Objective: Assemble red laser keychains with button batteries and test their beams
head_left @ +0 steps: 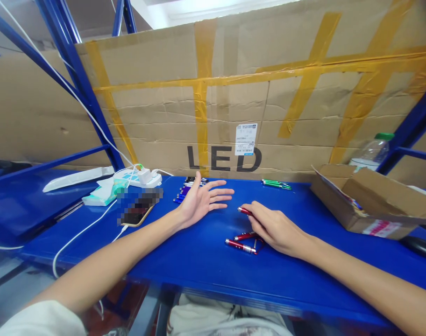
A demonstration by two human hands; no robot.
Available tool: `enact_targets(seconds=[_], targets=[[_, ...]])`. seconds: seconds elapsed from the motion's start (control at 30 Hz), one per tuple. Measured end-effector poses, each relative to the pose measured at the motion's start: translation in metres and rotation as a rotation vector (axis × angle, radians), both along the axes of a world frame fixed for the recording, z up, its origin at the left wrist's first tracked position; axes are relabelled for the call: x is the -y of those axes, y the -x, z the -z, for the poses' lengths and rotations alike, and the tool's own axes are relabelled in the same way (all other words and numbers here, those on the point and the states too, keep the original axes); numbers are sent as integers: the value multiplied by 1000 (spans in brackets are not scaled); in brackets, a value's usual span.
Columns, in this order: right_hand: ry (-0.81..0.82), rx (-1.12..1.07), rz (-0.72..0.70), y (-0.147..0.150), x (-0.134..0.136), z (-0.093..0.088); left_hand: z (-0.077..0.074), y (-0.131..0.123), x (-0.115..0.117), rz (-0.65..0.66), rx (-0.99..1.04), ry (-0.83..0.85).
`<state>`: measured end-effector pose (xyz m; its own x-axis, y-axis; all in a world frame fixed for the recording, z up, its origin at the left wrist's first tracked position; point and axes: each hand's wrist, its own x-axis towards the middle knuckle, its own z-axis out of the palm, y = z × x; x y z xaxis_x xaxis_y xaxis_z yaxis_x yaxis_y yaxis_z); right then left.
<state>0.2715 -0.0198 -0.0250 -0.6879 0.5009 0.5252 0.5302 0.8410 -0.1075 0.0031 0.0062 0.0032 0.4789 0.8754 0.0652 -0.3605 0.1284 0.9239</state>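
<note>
My left hand (202, 200) is held palm up with fingers spread over the blue table (199, 261), with nothing in it. Behind it, partly hidden by its fingers, lie several blue, white and black pens (181, 196). My right hand (271, 226) pinches a red pen (245, 211) with a silver tip between thumb and fingers. Below that hand, more red pens (238, 246) rest on the table, partly covered by it. Green pens (276, 184) lie side by side further back, near the cardboard.
An open cardboard box (381, 200) stands at the right, a bottle (374, 151) behind it and a black mouse (420, 246) beside it. At left are a phone (138, 215), a power strip (138, 177), a tissue pack (102, 193) and white cables.
</note>
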Motion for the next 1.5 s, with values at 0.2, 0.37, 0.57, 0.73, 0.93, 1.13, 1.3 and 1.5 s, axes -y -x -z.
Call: enact_targets(seconds=[0.2,0.37,0.57,0.73,0.93,1.13,1.3,1.5], targets=[[52,26,-19,-1,-1,0,-1,-1,0,-5,13,16],[62,24,-6,-1,-2,0,-1,0,0,-5,19,20],[19,41,-2,-1,-1,-1,2,0,-4,-5,31,41],[6,44,3,-1,-1,-1,0,0,-2,-9,23,28],[30,49,0,-1,-2,-1,0,0,-2,-7,14,32],[31,71,11,-3,-4,3,-1,-1,0,2,5,23],[46,90,-2,-2,-3,1,-1,-1,1,-1,-6,13],[40,138,-28,-2,-4,-3,0,0,-1,2,-3,9]])
